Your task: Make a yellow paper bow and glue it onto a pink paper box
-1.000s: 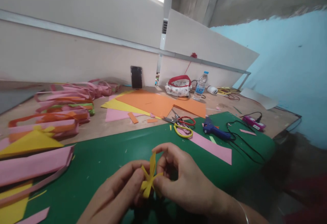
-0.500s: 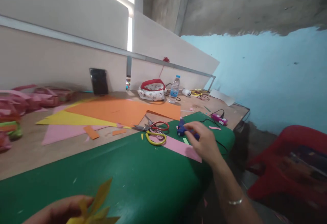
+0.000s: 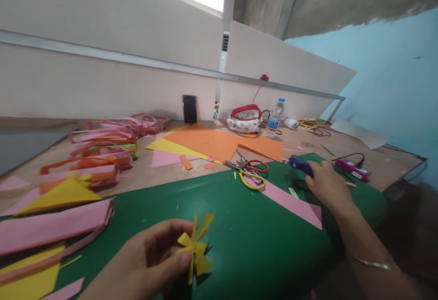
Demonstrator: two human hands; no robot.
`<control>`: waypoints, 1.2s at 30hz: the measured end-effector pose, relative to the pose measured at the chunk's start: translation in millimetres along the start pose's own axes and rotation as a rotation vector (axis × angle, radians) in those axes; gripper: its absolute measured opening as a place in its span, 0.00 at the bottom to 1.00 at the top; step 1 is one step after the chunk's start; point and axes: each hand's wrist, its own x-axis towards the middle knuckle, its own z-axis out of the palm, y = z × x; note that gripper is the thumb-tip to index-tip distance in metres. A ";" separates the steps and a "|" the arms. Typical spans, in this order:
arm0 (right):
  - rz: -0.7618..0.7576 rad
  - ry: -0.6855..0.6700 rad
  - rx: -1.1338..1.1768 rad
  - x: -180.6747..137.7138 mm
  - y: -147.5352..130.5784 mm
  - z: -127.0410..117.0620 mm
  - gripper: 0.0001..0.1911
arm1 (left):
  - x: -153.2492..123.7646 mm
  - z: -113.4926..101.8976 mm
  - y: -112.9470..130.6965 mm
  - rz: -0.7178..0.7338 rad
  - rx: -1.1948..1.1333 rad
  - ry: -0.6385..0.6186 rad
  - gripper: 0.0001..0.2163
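Note:
My left hand (image 3: 150,256) pinches a small yellow paper shape (image 3: 195,243) with several folded strips, low over the green sheet (image 3: 246,231). My right hand (image 3: 326,186) reaches out to the right and closes on the blue glue gun (image 3: 300,165), which sits near the green sheet's far right edge. A bracelet (image 3: 371,263) circles my right wrist. Two pairs of scissors (image 3: 251,172), one red-handled and one yellow-handled, lie just left of the glue gun, next to a pink paper strip (image 3: 290,202).
Orange (image 3: 219,142), yellow and pink sheets lie on the wooden table behind the green sheet. Looped paper strips (image 3: 102,147) pile up at the left. A phone (image 3: 189,108), a pouch (image 3: 244,120), a water bottle (image 3: 275,117) and cables stand by the back wall.
My right hand let go of the yellow paper shape, reached right and now holds the glue gun. My left hand keeps the shape. The view swung right, then back left.

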 end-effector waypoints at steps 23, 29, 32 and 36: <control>-0.504 -0.677 1.042 -108.3 -95.0 -71.4 0.07 | -3.6 -3.0 1.8 0.047 0.156 0.039 0.23; -0.488 -0.754 0.990 -105.0 -96.6 -69.8 0.07 | -4.1 -4.3 0.1 0.062 0.150 0.019 0.22; -0.509 -0.748 0.971 -104.0 -96.6 -69.6 0.06 | -4.7 -4.2 0.6 0.053 0.164 0.018 0.22; -0.520 -0.729 0.967 -103.0 -98.4 -69.4 0.04 | -4.8 -5.0 1.5 0.046 0.197 0.011 0.23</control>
